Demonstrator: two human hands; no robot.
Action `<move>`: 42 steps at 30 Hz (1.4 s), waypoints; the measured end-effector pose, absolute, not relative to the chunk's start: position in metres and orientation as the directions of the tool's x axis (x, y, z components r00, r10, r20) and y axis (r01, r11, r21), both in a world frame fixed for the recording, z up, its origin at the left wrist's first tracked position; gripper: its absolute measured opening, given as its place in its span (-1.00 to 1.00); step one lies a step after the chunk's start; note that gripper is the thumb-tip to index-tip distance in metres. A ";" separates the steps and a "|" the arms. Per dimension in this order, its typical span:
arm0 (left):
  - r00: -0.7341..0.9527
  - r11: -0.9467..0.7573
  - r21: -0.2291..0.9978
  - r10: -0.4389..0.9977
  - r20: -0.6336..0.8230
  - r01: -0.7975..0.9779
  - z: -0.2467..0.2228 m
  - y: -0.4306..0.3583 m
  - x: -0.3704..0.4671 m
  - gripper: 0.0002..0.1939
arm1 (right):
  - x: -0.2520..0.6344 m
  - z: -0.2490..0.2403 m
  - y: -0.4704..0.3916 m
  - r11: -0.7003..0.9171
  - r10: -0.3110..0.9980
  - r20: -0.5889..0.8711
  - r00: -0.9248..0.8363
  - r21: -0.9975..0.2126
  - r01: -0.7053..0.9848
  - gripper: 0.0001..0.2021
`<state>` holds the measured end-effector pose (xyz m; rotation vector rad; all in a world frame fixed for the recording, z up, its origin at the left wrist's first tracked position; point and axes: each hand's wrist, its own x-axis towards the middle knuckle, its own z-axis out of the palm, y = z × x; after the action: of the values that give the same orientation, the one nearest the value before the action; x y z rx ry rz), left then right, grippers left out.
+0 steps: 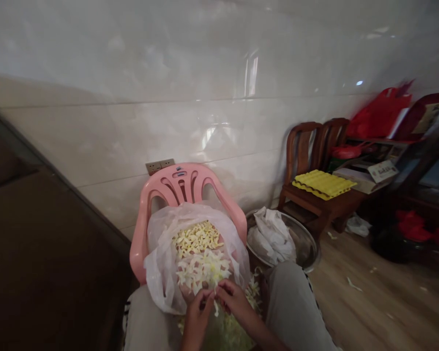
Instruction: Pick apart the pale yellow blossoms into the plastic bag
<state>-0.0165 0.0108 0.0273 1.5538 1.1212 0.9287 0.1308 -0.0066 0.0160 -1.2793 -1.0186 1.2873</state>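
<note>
A pink plastic chair (143, 224) stands in front of me, with an open, translucent plastic bag (161, 273) spread on its seat. Within the bag, small yellowish pieces (197, 238) lie toward the back and white flowers (203, 268) lie nearer me. My left hand (201, 309) and my right hand (234, 300) meet at the bag's near edge, fingertips pinched together around a small white flower (216, 307). More pale flowers (254, 292) are heaped below and to the right of my hands, between my knees.
A metal basin (310, 246) holding a white bag (272, 236) is right of the chair. Beyond it, a wooden chair (307, 197) carries a yellow egg tray (324, 184) and a cardboard box (366, 178). A dark panel (51, 253) rises at left.
</note>
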 end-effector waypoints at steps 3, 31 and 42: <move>0.270 -0.117 0.962 0.962 0.047 0.248 0.028 0.012 -0.017 -0.50 | 0.130 0.018 -0.008 -0.121 0.990 -0.126 0.068 -0.989 -0.082 -0.56; 0.260 -0.129 0.944 0.964 0.048 0.305 0.016 0.010 -0.019 -0.59 | 0.130 0.016 -0.010 -0.020 0.997 -0.014 0.082 -0.998 0.064 -0.59; 0.293 -0.089 0.979 0.955 0.032 0.185 0.035 0.013 -0.020 -0.58 | 0.130 0.019 -0.010 -0.020 0.997 -0.021 0.077 -1.000 -0.018 -0.48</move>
<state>-0.0199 0.0126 0.0353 1.5223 1.0946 0.9312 0.1296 -0.0104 0.0194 -1.2475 -1.1297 1.1745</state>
